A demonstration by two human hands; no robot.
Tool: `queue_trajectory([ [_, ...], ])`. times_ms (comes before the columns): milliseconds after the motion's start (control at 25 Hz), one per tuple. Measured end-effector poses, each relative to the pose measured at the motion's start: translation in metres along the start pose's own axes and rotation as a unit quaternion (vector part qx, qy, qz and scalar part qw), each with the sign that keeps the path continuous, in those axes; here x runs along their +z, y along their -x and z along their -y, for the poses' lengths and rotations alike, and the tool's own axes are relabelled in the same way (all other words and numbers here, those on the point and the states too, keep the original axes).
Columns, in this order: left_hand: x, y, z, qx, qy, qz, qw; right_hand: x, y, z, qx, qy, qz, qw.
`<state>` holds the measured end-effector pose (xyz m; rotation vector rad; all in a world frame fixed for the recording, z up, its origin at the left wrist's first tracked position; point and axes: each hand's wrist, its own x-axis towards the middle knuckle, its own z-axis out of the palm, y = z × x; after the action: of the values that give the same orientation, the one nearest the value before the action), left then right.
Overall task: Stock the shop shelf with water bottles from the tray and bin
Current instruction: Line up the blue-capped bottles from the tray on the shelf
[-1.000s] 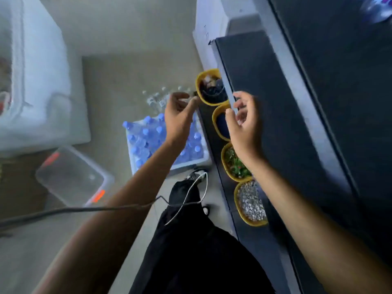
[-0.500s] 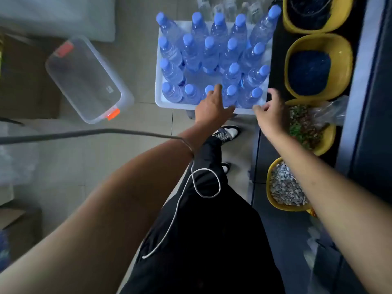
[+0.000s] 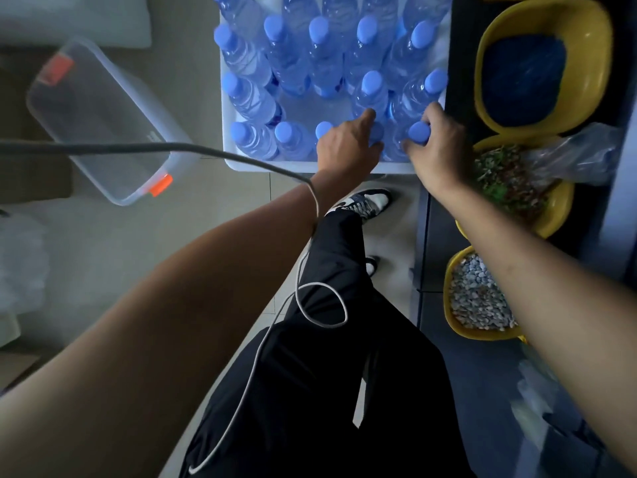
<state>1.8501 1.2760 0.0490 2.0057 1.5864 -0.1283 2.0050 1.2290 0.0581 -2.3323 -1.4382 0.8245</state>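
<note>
A white tray (image 3: 262,166) on the floor holds several upright water bottles (image 3: 324,60) with blue caps. My left hand (image 3: 346,150) reaches into the tray's front row and its fingers curl around the neck of a bottle (image 3: 377,132) there. My right hand (image 3: 436,146) grips the blue cap of the front-right bottle (image 3: 418,131). Both bottles still stand in the tray. The dark shelf (image 3: 489,391) runs along the right side.
A clear plastic bin (image 3: 103,122) with orange clips lies on the floor to the left. Yellow bowls on the shelf hold blue stuff (image 3: 524,70), green bits (image 3: 510,181) and pebbles (image 3: 477,298). My legs and shoes (image 3: 365,201) stand just before the tray. A cable (image 3: 155,146) crosses the view.
I bent down from the shelf towards the tray. Both hands dropped from chest height into the front row of bottles and closed on two of them.
</note>
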Motion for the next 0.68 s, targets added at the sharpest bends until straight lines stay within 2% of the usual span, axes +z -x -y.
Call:
queue_trajectory([
  [200, -0.045, 0.025, -0.017, 0.014, 0.037, -0.07, 0.997, -0.047, 0.029, 0.033, -0.029, -0.021, -0.063, 0.997],
  [360, -0.11, 0.056, -0.041, 0.04, 0.052, -0.086, 0.994, -0.107, 0.059, 0.071, -0.031, -0.044, -0.081, 0.995],
  [680, -0.304, 0.104, -0.134, 0.206, 0.079, -0.159, 0.962, -0.289, 0.119, 0.163, -0.057, -0.078, -0.21, 0.973],
])
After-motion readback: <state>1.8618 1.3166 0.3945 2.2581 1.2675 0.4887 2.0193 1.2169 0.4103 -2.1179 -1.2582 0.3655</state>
